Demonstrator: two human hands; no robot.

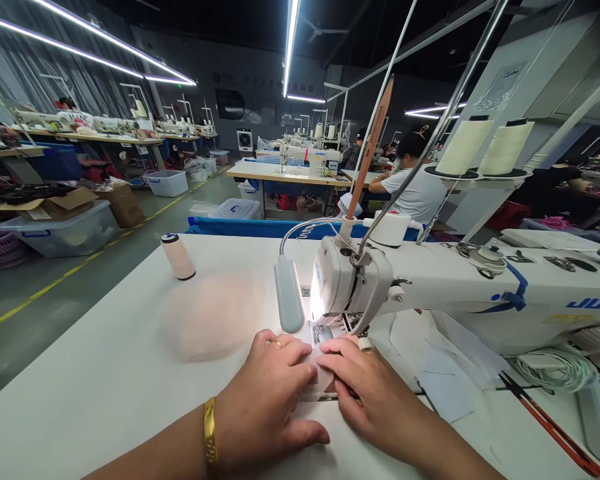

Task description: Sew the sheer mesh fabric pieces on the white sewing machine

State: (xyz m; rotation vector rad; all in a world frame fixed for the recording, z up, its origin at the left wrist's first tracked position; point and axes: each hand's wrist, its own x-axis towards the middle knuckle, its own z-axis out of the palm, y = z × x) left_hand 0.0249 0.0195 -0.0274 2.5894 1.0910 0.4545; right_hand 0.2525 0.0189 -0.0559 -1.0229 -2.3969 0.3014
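Observation:
My left hand (267, 387) lies at the sewing machine's needle area, fingertips bent down onto a small piece of thin pale fabric (323, 379) and thumb stretched out apart. From the right, my right hand (375, 393) rests its extended fingers on the same fabric, close to the left fingertips. The presser foot (323, 333) of the white sewing machine (350, 273) stands just beyond the fingers, lit by its lamp. Part of the fabric is hidden under my hands. A blurred heap of sheer pale-pink fabric (215, 317) lies left of the machine.
A pink thread spool (178, 257) stands on the white table (105, 360). A grey lamp-like paddle (289, 297) hangs beside the machine head. At right are pale fabric scraps (445, 380), red-handled tweezers (550, 423) and a coiled cable (555, 367). Other people sit at machines beyond.

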